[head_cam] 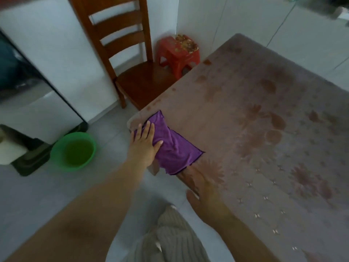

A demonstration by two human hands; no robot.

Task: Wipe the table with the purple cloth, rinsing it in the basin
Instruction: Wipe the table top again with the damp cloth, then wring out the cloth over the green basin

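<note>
The purple cloth [170, 146] lies crumpled on the near left corner of the table [264, 114], which has a mauve flower-patterned cover. My left hand [144, 142] presses flat on the cloth's left part, fingers straight, thumb on the fabric. My right hand [203, 193] rests open on the table edge just below the cloth, fingers spread. The green basin [75, 151] holding water stands on the floor to the left of the table.
A wooden chair [132, 59] stands behind the table corner, with a red plastic stool [178, 52] beside it against the wall. A dark-framed appliance or cabinet [37, 110] stands at far left next to the basin. Grey tiled floor lies between.
</note>
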